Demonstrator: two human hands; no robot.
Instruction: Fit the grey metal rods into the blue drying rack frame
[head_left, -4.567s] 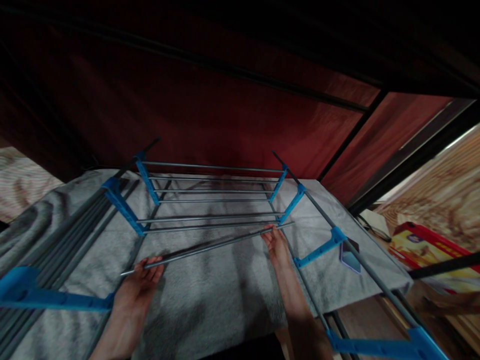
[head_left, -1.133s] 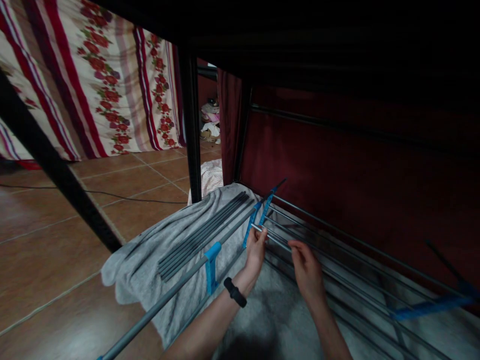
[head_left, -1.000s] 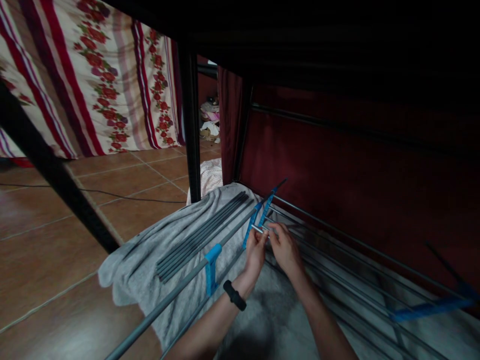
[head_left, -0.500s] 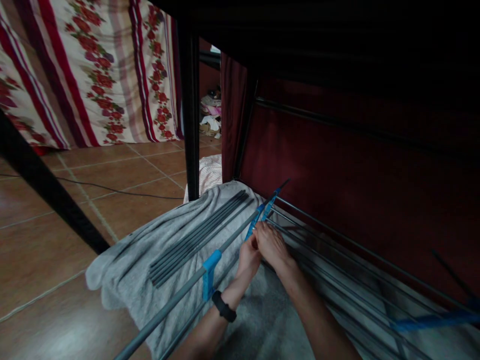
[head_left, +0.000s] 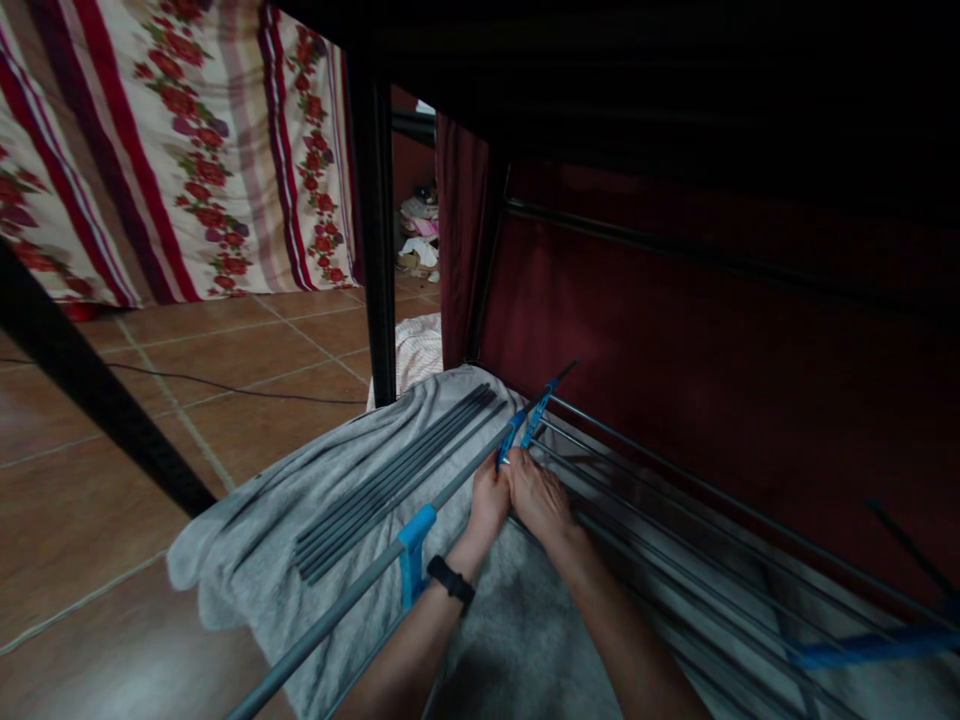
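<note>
Left of centre, slim grey metal rods (head_left: 394,485) lie on a grey blanket (head_left: 247,560); mid-frame, the left hand (head_left: 488,502), grip hidden, touches the right hand (head_left: 537,496), which curls around a silver metal rod (head_left: 506,461). Its tip shows beside a blue plastic bracket (head_left: 512,434).

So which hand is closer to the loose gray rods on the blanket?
Left. The left hand is just to the right of the loose gray rods; the right hand is beyond it, farther from them.
</note>
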